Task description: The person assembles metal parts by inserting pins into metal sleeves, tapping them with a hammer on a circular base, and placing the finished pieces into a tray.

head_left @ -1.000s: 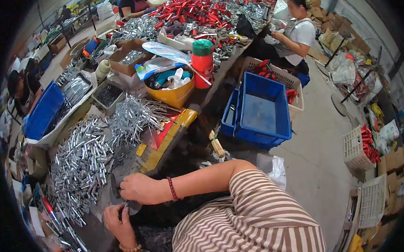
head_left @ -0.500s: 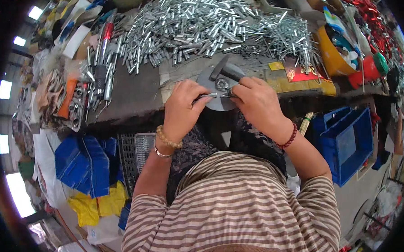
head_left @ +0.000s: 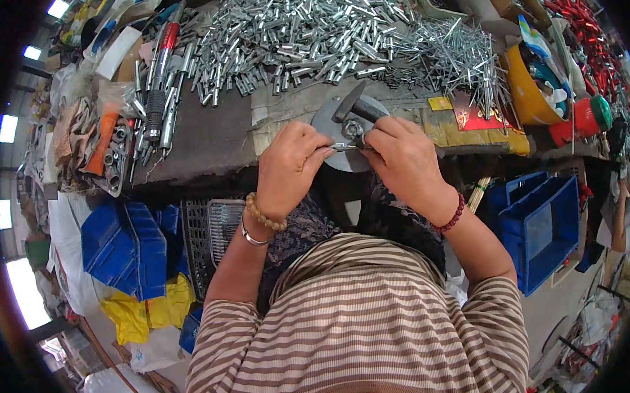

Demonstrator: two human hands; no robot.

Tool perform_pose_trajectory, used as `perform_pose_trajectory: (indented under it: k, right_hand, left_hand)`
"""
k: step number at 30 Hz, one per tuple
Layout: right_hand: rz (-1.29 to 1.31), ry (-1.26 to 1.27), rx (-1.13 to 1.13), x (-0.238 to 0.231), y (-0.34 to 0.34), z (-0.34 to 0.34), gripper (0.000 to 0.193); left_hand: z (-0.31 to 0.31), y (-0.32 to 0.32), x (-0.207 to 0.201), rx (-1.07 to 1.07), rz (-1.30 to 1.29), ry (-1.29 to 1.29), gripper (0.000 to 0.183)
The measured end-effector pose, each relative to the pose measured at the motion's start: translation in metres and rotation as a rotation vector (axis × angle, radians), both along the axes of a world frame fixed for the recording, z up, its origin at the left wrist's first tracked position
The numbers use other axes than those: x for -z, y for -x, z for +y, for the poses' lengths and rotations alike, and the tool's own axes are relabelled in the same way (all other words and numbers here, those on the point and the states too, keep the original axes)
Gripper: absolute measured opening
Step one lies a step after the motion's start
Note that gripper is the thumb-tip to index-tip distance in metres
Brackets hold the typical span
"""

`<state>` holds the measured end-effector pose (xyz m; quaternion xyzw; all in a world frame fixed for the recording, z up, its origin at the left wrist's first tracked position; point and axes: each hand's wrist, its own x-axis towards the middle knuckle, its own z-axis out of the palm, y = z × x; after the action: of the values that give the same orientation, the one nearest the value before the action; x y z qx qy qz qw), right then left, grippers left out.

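Observation:
My left hand (head_left: 292,159) is closed, thumb and forefinger pinching a small silver metal tube (head_left: 341,146). Opposite it, my right hand (head_left: 403,154) pinches a thin metal pin (head_left: 357,147) whose tip meets the end of the tube. Whether the pin has entered the tube is too small to tell. Just beyond the fingertips lies a round grey metal plate (head_left: 326,126) at the bench edge. A hammer (head_left: 367,110) with a dark head rests over the plate, beside a small round metal piece (head_left: 352,129).
A large heap of silver metal tubes (head_left: 308,32) covers the back of the bench, with thin pins (head_left: 456,53) piled to its right. Tools (head_left: 157,98) lie at left. A yellow container (head_left: 525,89) stands at right. Blue crates (head_left: 548,228) sit below the bench on both sides.
The tube and the pin have come together between my fingertips, where a small gap showed before. The view has shifted slightly; the hammer and plate lie as they were.

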<state>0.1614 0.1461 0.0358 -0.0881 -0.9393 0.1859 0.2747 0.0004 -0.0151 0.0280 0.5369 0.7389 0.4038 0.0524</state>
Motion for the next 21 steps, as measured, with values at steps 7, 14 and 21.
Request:
perform_pose_trajectory:
  k: [7,14,21]
  right_hand:
    - [-0.048,0.043,-0.025,-0.007,0.002,0.004,0.020]
    - [-0.069,0.098,-0.050,-0.001,0.009,0.006,0.016]
    - [-0.014,0.081,-0.070,0.007,0.009,0.004,0.016]
  left_hand:
    - [-0.001,-0.001,0.002,0.007,-0.036,0.013,0.014]
    - [0.000,-0.002,0.002,0.015,-0.046,0.010,0.014]
    - [0.000,-0.002,-0.002,0.023,-0.073,-0.005,0.010]
